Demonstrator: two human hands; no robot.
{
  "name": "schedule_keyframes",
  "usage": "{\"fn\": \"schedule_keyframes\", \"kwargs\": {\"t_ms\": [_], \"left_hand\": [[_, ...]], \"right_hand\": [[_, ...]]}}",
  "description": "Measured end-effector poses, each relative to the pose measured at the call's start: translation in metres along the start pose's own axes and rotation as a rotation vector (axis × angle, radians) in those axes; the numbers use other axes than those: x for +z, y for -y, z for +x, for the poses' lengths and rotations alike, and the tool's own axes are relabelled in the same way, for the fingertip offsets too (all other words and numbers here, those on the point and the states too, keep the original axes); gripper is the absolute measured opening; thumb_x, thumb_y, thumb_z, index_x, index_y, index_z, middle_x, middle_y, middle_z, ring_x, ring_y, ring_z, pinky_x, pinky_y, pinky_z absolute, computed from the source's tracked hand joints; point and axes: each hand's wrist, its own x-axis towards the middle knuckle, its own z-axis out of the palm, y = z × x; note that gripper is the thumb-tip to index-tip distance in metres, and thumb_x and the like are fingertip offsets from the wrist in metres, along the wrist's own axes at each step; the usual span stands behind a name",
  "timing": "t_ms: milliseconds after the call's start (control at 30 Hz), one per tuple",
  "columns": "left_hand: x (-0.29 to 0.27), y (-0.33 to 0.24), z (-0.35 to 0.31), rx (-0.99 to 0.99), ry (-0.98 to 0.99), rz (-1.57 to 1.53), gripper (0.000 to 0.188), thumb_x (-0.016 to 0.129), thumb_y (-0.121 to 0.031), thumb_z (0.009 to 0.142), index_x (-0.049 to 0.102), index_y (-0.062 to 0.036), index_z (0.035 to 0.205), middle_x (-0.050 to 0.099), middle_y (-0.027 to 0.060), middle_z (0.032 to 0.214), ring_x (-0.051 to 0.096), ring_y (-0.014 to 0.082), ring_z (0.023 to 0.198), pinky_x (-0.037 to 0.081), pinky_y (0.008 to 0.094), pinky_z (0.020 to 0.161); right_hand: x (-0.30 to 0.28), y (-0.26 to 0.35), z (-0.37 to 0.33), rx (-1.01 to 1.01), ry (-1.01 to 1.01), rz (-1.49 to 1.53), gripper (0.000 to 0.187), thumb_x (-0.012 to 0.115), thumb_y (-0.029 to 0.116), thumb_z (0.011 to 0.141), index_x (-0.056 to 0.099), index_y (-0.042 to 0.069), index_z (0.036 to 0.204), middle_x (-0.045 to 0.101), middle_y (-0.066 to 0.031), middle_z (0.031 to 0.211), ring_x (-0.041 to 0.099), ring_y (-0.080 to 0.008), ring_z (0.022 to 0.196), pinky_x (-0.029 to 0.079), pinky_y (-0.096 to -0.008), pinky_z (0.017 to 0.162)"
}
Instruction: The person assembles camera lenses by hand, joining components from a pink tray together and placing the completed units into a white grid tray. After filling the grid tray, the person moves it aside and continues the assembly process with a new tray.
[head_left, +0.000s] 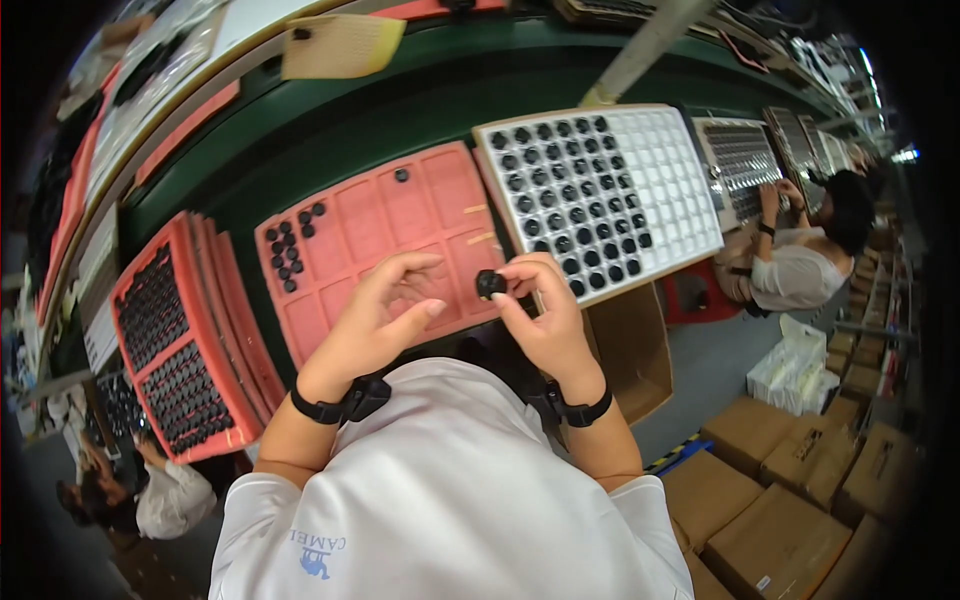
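Between the thumb and fingers of my right hand (545,308) is a small round black part (490,284), perhaps a cap or knob; its exact kind is too small to tell. My left hand (385,312) hovers beside it, empty, with its fingers curved and apart. Both hands are over the near side of a pink tray (345,255) with shallow compartments. Several like black parts (285,255) lie in its left end, and a single one (401,174) sits near its far edge. Right of it, a white cell tray (660,170) carries rows of black parts in its left portion.
Stacked pink trays (215,330) full of black parts stand at the left. A grey post (650,45) rises behind the white tray. An open carton (640,350) is below at the right, with closed cartons (740,500) behind. Another person (800,260) works at the far right.
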Motion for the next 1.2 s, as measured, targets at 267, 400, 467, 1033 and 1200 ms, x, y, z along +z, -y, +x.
{"fn": "schedule_keyframes", "kwargs": {"t_ms": [267,400,467,1033,1200], "left_hand": [[0.03,0.024,0.026,-0.096,-0.037,0.01,0.029,0.056,-0.003,0.084,0.051,0.0015,0.112,0.056,0.0055,0.104,0.051,0.01,0.09,0.044,0.025,0.08],[0.043,0.023,0.03,-0.132,-0.061,0.027,0.026,0.056,-0.003,0.085,0.052,0.0015,0.111,0.056,0.0046,0.102,0.051,0.0093,0.089,0.043,0.0241,0.079],[0.051,0.026,0.034,-0.175,-0.069,0.024,0.024,0.055,-0.003,0.086,0.053,0.0014,0.109,0.057,0.0041,0.101,0.051,0.0087,0.089,0.043,0.0237,0.079],[0.065,0.023,0.027,-0.231,-0.117,0.086,0.021,0.054,-0.004,0.087,0.053,0.001,0.107,0.058,0.0052,0.1,0.055,0.0108,0.092,0.045,0.0256,0.081],[0.058,0.031,0.02,-0.284,-0.113,0.03,0.022,0.055,-0.007,0.088,0.053,0.0011,0.108,0.058,0.0052,0.099,0.055,0.0106,0.092,0.045,0.0252,0.081]], "right_hand": [[-0.176,-0.163,-0.055,0.357,-0.505,-0.312,0.018,0.063,0.006,0.08,0.057,0.0,0.095,0.059,-0.0037,0.083,0.054,-0.0103,0.07,0.045,-0.0241,0.065],[-0.232,-0.206,-0.054,0.365,-0.54,-0.475,0.019,0.064,0.007,0.078,0.057,-0.001,0.093,0.057,-0.0078,0.084,0.056,-0.0145,0.07,0.046,-0.0277,0.065],[-0.24,-0.22,-0.05,0.383,-0.52,-0.544,0.019,0.064,0.007,0.078,0.056,-0.001,0.093,0.057,-0.0086,0.084,0.056,-0.0157,0.07,0.046,-0.0285,0.066],[-0.205,-0.21,-0.062,0.243,-0.502,-0.591,0.02,0.06,0.007,0.082,0.054,0.0,0.1,0.048,-0.009,0.093,0.047,-0.0157,0.069,0.041,-0.0267,0.062],[-0.167,-0.186,-0.066,0.236,-0.502,-0.483,0.018,0.056,0.005,0.084,0.052,0.0,0.1,0.046,-0.0073,0.093,0.046,-0.0129,0.07,0.04,-0.0244,0.062]]}}
